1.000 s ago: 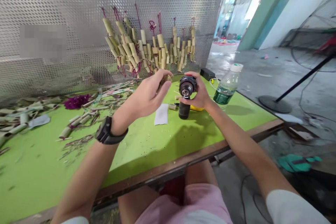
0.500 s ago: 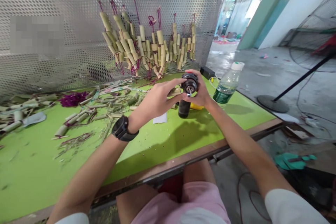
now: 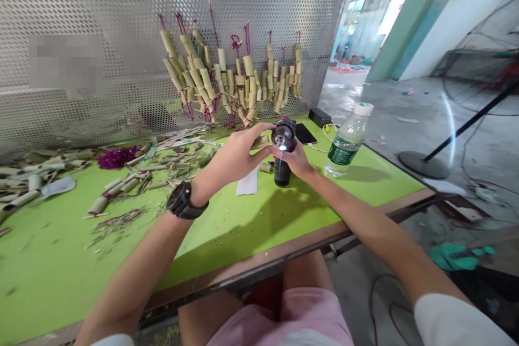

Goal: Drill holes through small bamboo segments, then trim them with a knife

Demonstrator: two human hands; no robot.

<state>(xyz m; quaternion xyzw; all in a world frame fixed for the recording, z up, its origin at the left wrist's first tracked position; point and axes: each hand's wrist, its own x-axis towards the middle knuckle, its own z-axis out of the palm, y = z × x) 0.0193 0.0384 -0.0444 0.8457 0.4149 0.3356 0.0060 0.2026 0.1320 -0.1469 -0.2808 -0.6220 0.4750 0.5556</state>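
A black cordless drill (image 3: 283, 172) stands upright on the green tabletop (image 3: 243, 221), its chuck facing me and its small work light glowing. My right hand (image 3: 299, 159) grips it from the right, just below the chuck. From the left, my left hand (image 3: 239, 154) curls its thumb and fingers around the chuck end. A watch sits on my left wrist. Beside the drill lie a white slip of paper (image 3: 247, 182) and a short bamboo piece (image 3: 266, 167). Whether a bit sits in the chuck is hard to see in the glare.
Bamboo pieces strung on purple cord (image 3: 239, 81) hang on the perforated metal panel (image 3: 121, 21). Cut bamboo (image 3: 130, 183) and a purple cord bundle (image 3: 117, 157) litter the left. A water bottle (image 3: 343, 151), phone (image 3: 305, 134) and black box (image 3: 320, 117) stand or lie right.
My hands and the drill have shifted slightly left. The drill's light is now bright toward me. The phone shows behind my right hand, and the yellow thing there is out of sight.
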